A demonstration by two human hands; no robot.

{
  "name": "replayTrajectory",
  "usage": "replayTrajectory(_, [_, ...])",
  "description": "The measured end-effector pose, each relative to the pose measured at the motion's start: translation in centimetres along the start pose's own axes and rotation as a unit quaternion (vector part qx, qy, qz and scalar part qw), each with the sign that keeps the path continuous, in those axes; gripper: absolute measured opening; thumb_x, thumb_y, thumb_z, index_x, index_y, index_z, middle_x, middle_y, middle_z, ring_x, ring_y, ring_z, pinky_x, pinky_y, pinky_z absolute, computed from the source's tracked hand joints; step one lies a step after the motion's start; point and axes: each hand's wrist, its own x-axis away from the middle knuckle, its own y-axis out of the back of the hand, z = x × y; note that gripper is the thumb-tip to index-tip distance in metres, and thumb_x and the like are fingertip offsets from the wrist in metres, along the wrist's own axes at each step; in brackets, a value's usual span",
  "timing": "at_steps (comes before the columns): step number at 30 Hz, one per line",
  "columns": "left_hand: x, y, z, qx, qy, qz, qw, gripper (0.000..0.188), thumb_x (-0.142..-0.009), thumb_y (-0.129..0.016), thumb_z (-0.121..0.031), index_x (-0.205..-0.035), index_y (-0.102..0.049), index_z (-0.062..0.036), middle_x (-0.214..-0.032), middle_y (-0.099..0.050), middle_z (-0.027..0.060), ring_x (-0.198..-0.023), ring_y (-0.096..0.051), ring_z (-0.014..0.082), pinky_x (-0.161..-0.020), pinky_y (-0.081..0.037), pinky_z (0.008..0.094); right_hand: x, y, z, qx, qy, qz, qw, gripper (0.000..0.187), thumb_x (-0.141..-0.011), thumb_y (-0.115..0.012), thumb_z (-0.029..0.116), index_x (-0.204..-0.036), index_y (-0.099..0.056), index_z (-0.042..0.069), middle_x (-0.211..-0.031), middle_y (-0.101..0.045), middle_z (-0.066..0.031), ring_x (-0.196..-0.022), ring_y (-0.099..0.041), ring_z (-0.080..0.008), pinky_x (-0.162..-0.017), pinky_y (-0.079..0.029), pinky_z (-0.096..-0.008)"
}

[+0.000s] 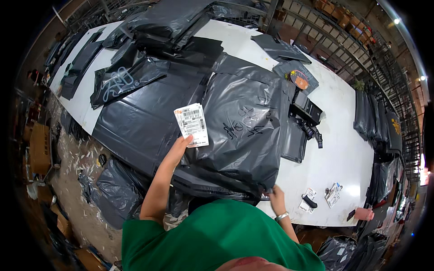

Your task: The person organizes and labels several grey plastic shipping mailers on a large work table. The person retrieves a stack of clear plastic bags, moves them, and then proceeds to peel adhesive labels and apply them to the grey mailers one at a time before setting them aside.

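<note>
My left hand (184,141) is closed on the lower end of a small stack of white printed shipping labels (193,122), held above the black plastic bags. Beneath and right of it lies a large black plastic bag (239,131) with black handwriting. At that bag's near right corner, my right hand (276,198) has its fingers closed on the plastic, though the fingertips are partly hidden. A second wide black bag (140,122) lies flat on the left, partly under the labels.
A white table (334,176) carries a black-handled tool (309,201), loose labels (333,195), small black boxes (305,107) and a pink object (364,213). Stacked black bags (167,22) lie at the back. On the littered floor at left sits a filled black bag (115,189).
</note>
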Motion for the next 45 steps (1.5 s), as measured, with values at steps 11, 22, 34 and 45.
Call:
replayTrajectory(11, [-5.3, -3.9, -5.7, -0.175, -0.238, -0.038, 0.955, 0.026, -0.084, -0.05, -0.013, -0.104, -0.055, 0.004, -0.111, -0.05, 0.0173, -0.102, -0.05, 0.0275, -0.088, -0.036, 0.0314, -16.4, -1.6, 10.4, -0.223, 0.004, -0.099, 0.97, 0.058, -0.073, -0.069, 0.021, -0.115, -0.042, -0.007, -0.111, -0.053, -0.0178, -0.101, -0.051, -0.0243, -0.09, -0.037, -0.0306])
replayTrajectory(22, [-24.8, 9.4, -12.5, -0.121, -0.28, -0.243, 0.921, 0.037, -0.089, -0.046, -0.031, -0.088, -0.058, 0.0041, -0.074, -0.057, 0.0024, -0.066, -0.05, 0.0097, -0.062, -0.041, 0.0258, -47.9, -6.1, 17.5, 0.327, 0.061, -0.156, 0.93, 0.061, -0.073, -0.065, 0.034, -0.118, -0.045, -0.001, -0.115, -0.048, -0.0214, -0.104, -0.047, -0.0362, -0.088, -0.039, -0.0402])
replayTrajectory(34, [-10.7, 12.9, 6.2, -0.466, -0.162, -0.239, 0.836, 0.018, -0.081, -0.046, -0.018, -0.071, -0.053, -0.0048, -0.072, -0.055, 0.0118, -0.072, -0.053, 0.0297, -0.065, -0.04, 0.0392, -60.4, -29.5, 35.3, -0.421, -0.065, 0.379, 0.821, 0.089, -0.075, -0.053, 0.059, -0.136, -0.007, 0.012, -0.138, -0.008, -0.0266, -0.122, -0.027, -0.0424, -0.091, -0.035, -0.055])
replayTrajectory(45, [-10.8, 13.6, 6.6, -0.481, -0.145, -0.187, 0.844, 0.02, -0.085, -0.046, -0.022, -0.076, -0.057, -0.0084, -0.069, -0.057, 0.007, -0.074, -0.055, 0.0242, -0.067, -0.041, 0.0367, -68.3, -34.7, 35.7, -0.193, 0.219, -0.02, 0.956, 0.041, -0.083, -0.056, 0.031, -0.064, -0.052, -0.005, -0.062, -0.059, -0.0104, -0.056, -0.055, -0.013, -0.052, -0.043, -0.0264])
